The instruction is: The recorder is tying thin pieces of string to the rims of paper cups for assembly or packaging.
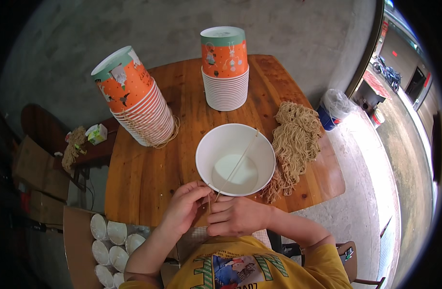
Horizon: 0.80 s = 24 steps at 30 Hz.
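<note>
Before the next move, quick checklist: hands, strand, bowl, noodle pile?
1. Left hand pinching the thin tan strand: ok, fingers closed on its lower end.
2. Right hand on the same strand: ok, closed beside the left.
3. Strand reaches into the white paper bowl: ok, it lies across the inside.
4. Bowl upright on the round wooden table: ok.
5. Loose pile of tan noodles beside the bowl: ok, at its right.
6. Strand tension: cannot tell.

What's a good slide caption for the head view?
Both hands pinch a thin strand over a white paper bowl.
</note>
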{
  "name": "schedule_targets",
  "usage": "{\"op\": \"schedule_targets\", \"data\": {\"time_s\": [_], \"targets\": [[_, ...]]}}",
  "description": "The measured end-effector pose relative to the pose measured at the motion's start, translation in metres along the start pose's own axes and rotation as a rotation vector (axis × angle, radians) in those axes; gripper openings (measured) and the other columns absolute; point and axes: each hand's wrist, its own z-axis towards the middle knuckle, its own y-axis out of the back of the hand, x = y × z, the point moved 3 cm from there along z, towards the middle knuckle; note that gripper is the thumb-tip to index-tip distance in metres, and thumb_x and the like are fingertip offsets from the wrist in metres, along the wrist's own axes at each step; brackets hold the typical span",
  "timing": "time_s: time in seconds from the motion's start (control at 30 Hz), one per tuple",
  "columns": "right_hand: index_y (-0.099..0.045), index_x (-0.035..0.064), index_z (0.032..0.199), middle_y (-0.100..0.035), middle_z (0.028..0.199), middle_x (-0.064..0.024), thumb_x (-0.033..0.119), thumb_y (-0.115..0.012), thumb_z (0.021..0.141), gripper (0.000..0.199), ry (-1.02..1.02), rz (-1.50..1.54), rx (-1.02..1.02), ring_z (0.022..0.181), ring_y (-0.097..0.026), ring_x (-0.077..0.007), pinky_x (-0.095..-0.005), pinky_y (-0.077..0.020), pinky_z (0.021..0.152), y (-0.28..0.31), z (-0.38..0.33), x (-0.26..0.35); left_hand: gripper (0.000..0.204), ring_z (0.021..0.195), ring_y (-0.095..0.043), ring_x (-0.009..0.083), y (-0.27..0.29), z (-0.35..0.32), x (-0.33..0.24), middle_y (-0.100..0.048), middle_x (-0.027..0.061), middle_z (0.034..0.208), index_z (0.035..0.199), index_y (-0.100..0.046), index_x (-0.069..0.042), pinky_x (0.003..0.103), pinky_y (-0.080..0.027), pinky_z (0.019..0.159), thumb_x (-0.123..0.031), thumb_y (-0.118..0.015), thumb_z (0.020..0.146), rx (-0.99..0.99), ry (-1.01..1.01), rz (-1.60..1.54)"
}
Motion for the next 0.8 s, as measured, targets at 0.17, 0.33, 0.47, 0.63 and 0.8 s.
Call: {"op": "schedule_targets", "data": {"time_s": [0.17, 0.33, 0.47, 0.63, 0.8], "targets": [[-0.056, 0.0139, 0.094, -0.046, 0.078, 0.0005, 0.019, -0.062, 0.075, 0.020, -0.106, -0.143, -0.038, 0.075, -0.054, -0.0153, -0.0285, -0.0460, 0.066, -0.005, -0.007, 0.011, 0.014, 0.090, -0.059, 0.0121, 0.006, 0.004, 0.002, -0.064, 0.0030, 0.094, 0.103, -0.060, -0.004, 0.026, -0.045, 0.084, -0.011, -0.059, 0.092, -0.004, 0.012, 0.057], [-0.054, 0.0151, 0.121, -0.053, 0.080, 0.0000, 0.023, -0.067, 0.075, 0.048, -0.352, -0.309, -0.074, 0.071, -0.061, -0.0147, -0.0284, -0.0507, 0.057, 0.027, -0.027, 0.039, 0.015, 0.096, -0.056, 0.0116, 0.048, 0.016, 0.006, -0.060, 0.0041, 0.104, 0.108, -0.055, -0.005, 0.026, -0.045, 0.086, -0.006, -0.054, 0.093, -0.084, -0.265, 0.259], [-0.054, 0.0087, 0.127, -0.053, 0.077, -0.0009, 0.019, -0.073, 0.078, 0.054, -0.721, -0.513, -0.168, 0.067, -0.059, -0.0166, -0.0312, -0.0492, 0.052, 0.056, -0.053, 0.036, 0.028, 0.100, -0.054, 0.0127, 0.049, 0.041, 0.009, -0.056, 0.0054, 0.113, 0.120, -0.051, -0.005, 0.027, -0.045, 0.089, -0.001, -0.053, 0.092, -0.111, -0.434, 0.608], [-0.061, 0.0063, 0.101, -0.055, 0.076, -0.0041, 0.012, -0.072, 0.079, 0.025, -0.738, -0.501, -0.274, 0.069, -0.061, -0.0225, -0.0348, -0.0507, 0.055, 0.063, -0.058, 0.012, 0.052, 0.123, -0.047, 0.0178, 0.039, 0.049, 0.012, -0.048, 0.0099, 0.133, 0.139, -0.038, -0.008, 0.032, -0.040, 0.100, 0.000, -0.055, 0.091, 0.105, -0.333, 0.690], [-0.063, 0.0039, 0.091, -0.064, 0.073, -0.0026, 0.016, -0.065, 0.089, 0.013, -1.034, 0.046, -0.687, 0.063, -0.058, -0.0072, -0.0256, -0.0443, 0.053, 0.094, -0.042, -0.032, 0.090, 0.140, -0.029, 0.0283, 0.043, 0.026, -0.032, -0.030, 0.0162, 0.150, 0.149, -0.025, -0.007, 0.041, -0.023, 0.114, -0.037, -0.077, 0.081, 0.351, -0.816, 0.819]]}}
